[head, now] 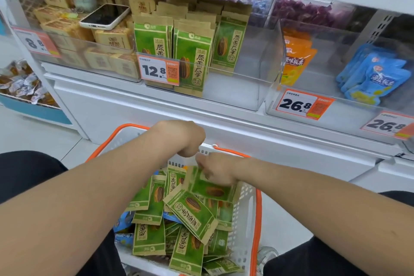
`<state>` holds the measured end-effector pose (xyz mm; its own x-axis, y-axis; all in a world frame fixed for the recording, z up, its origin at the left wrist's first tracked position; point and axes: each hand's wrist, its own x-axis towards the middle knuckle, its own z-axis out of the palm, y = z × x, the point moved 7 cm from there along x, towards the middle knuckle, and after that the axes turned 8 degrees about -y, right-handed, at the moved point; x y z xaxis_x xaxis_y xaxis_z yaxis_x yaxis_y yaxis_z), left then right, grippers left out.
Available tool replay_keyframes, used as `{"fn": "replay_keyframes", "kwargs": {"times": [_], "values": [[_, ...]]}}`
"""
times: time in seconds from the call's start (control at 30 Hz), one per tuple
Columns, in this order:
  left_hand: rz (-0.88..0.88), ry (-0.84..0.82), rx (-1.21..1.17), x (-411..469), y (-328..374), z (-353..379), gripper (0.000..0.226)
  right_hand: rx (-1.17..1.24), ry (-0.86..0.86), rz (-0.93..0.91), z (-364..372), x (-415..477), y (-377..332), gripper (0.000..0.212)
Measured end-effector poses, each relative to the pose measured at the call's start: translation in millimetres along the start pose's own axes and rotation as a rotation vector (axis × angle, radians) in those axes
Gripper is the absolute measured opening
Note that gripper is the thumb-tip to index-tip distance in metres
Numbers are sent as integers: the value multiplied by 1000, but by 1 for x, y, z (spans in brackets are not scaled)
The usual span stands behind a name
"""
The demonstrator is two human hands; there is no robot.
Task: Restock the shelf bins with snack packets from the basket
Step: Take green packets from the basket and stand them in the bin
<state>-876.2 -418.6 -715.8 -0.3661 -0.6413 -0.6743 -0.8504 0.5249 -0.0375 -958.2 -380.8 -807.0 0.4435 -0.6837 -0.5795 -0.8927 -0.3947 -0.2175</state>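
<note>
The right hand [216,172], just below the middle of the frame, curls its fingers over the upper edge of a green seed packet [210,189] at the far end of the basket [244,208]. The packet lies directly under the fingers, its long axis running roughly left to right. The left hand [181,139] sits just up and left of it. Its fingers are curled under and hidden, so I cannot tell whether it holds anything. The matching clear bin [235,92] stands straight up the frame, its right half bare. The right hand is nearer, so a lift upward looks likely.
</note>
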Motion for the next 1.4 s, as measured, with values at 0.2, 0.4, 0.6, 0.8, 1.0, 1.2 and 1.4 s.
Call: {"fn": "replay_keyframes", "kwargs": {"times": [0.2, 0.4, 0.6, 0.8, 1.0, 1.2, 1.4], "values": [[-94, 191, -557, -6, -16, -33, 61, 322, 641, -63, -91, -43, -2, 38], [-190, 894, -962, -41, -54, -73, 50, 502, 1164, -49, -138, -98, 6, 29], [153, 1030, -1350, -59, -39, -93, 70, 620, 1457, -17, -181, -135, 14, 20], [255, 1278, -1317, -75, -41, -117, 62, 685, 1102, 79, -206, -121, 20, 33], [162, 1260, -1192, -71, -46, -144, 51, 856, 1180, 155, -234, -126, 42, 41], [-67, 1464, -352, -83, -39, -161, 34, 1153, 1178, 268, -247, -110, 84, 67], [-138, 1220, -259, -53, -47, -159, 85, 952, 1217, 432, -261, -99, 103, 52]]}}
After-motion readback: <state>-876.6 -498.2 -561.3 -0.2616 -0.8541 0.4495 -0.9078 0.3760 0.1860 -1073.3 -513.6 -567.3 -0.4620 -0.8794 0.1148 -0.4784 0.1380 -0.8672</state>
